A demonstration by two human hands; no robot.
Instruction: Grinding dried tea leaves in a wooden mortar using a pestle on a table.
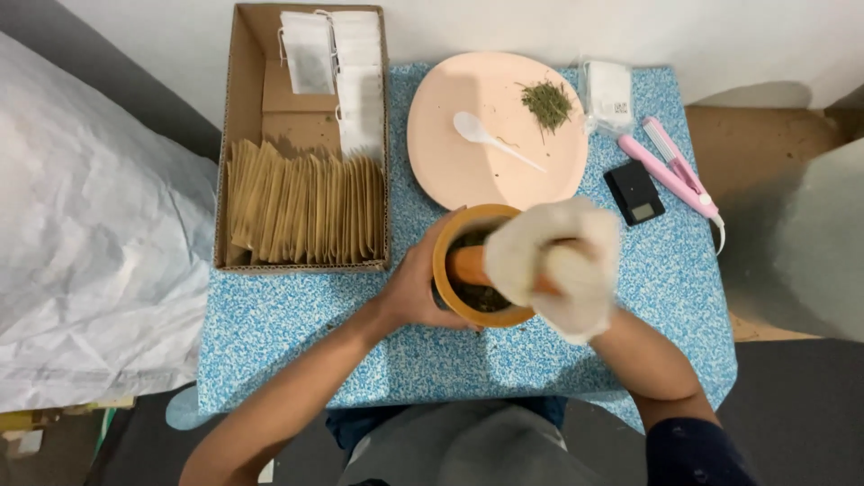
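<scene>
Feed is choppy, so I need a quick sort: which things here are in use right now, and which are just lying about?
In use:
left hand, steadying the mortar
right hand, gloved, grip on the pestle
dried herbs in the mortar

Lying about:
pink plate with white spoon
cardboard box of paper sachets
pocket scale
pink sealer

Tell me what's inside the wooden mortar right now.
The mortar holds dark green crushed herbs and an orange pestle. The gloved right hand covers the pestle's top and the bowl's right side.

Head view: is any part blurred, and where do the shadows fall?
Head view: the gloved right hand on the pestle is smeared by motion blur; the left hand on the mortar, the plate and spoon stay sharp; soft shadow lies right of the table.
</scene>
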